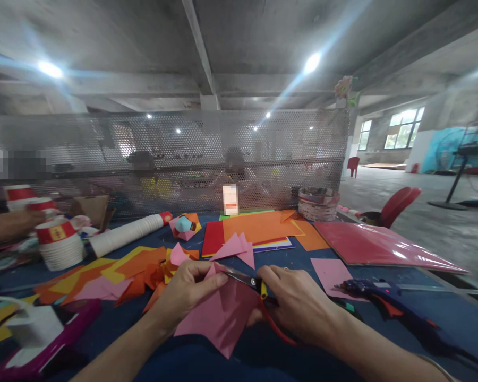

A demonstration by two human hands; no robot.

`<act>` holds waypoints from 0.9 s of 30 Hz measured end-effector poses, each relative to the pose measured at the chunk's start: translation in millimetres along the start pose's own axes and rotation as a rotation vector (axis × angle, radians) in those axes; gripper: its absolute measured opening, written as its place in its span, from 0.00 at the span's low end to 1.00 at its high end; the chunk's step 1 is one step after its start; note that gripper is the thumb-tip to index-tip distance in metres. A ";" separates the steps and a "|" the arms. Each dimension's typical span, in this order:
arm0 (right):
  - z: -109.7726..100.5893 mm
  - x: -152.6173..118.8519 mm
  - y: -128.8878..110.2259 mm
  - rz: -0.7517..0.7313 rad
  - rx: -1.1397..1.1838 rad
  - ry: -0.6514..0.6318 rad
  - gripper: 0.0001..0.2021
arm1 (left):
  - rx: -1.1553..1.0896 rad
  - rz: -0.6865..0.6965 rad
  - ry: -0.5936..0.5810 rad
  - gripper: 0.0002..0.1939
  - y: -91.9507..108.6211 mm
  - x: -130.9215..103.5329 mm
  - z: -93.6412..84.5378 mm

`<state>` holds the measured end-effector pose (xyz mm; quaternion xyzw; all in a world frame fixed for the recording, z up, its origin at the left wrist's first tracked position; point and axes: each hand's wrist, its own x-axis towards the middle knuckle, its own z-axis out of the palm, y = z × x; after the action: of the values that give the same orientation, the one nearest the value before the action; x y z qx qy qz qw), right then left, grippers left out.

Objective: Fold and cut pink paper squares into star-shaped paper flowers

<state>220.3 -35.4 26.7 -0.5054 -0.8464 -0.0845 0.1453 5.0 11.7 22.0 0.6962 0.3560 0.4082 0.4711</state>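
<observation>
pink paper (219, 313): creased, held over the tabletop (462, 298), front middle | left hand (193, 286): thumb and fingers pinched on the pink paper | right hand (297, 294): wrapped round 1 pair of scissors (242, 278), blades at the pink paper's top | glue gun (368, 288): right, tip over 1 pink sheet (329, 270) | orange paper (250, 228): behind | paper cups (61, 252): stacked, left
</observation>
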 end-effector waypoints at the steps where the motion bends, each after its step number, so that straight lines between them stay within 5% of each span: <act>1: 0.6 0.0 0.4 -0.003 -0.003 0.000 0.06 | -0.002 0.003 0.000 0.24 0.8 -0.3 0.3; 27: 5.6 -0.6 4.1 -0.047 -0.013 -0.024 0.09 | -0.009 -0.035 -0.032 0.29 1.5 0.5 1.3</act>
<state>223.3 -32.3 21.2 -0.4873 -0.8591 -0.0871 0.1299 6.5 11.2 23.3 0.6942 0.3584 0.3904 0.4871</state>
